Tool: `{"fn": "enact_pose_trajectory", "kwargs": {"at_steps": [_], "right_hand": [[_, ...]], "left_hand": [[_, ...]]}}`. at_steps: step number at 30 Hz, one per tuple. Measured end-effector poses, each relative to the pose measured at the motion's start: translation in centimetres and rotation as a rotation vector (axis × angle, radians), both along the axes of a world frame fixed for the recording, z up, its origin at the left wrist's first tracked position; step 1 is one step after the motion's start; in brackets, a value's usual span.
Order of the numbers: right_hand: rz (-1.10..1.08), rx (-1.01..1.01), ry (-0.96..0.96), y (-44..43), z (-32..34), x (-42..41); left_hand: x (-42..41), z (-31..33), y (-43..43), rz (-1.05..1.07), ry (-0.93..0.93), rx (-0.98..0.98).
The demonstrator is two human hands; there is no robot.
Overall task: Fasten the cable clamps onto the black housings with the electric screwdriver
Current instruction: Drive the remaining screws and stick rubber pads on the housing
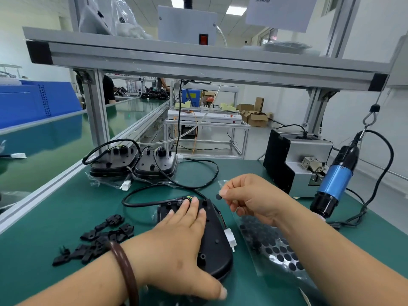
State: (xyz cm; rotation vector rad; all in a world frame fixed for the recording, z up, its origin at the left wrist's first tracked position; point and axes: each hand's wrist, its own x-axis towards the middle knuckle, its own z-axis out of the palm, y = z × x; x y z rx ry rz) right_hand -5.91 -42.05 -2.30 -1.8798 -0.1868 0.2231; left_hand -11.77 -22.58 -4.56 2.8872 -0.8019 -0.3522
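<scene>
In the lower middle of the frame a black housing (pixel 215 241) lies on the green bench mat (pixel 55 217). Its black cable (pixel 143 204) loops off to the left, and a white connector (pixel 230 238) sits at its right edge. The left hand (pixel 176 235) lies flat on the housing with fingers straight and together, the fingertips near the coloured wires at its upper end. A brown bangle (pixel 125 268) circles that wrist. The right hand (pixel 254 195), just right of centre, hovers above the mat and pinches a small black round pad (pixel 218 197) between thumb and forefinger. Under its forearm lies a clear sheet of black pads (pixel 273 250). A loose pile of black cable clamps (pixel 99 237) sits at the lower left, apart from the housing. Two more housings (pixel 112 162) stand side by side further up, left of centre. At the right edge the blue-and-black electric screwdriver (pixel 335 182) hangs from a hook, tip down, beside a grey screw feeder (pixel 295 164); neither hand touches it.
</scene>
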Motion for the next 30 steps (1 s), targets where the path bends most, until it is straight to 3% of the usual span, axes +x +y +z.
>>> {"fn": "enact_pose_trajectory", "kwargs": {"at_steps": [6,10,12,15,30], "right_hand": [[0.053,-0.071,0.033,1.1,-1.1,0.0],[0.057,-0.075,0.041,1.5,-1.3,0.2],[0.060,-0.080,0.045,1.6,-1.5,0.4],[0.051,-0.109,0.043,1.7,-1.6,0.6],[0.056,-0.174,0.066,1.8,-1.7,0.9]], "left_hand": [[1.3,0.0,0.4,-0.013,-0.023,-0.053],[1.5,-0.2,1.2,-0.007,-0.067,-0.270],[1.7,-0.7,1.5,0.039,-0.192,-0.431],[2.2,-1.5,1.7,0.073,-0.425,-0.519],[2.8,-2.7,1.5,0.073,-0.478,-0.491]]}}
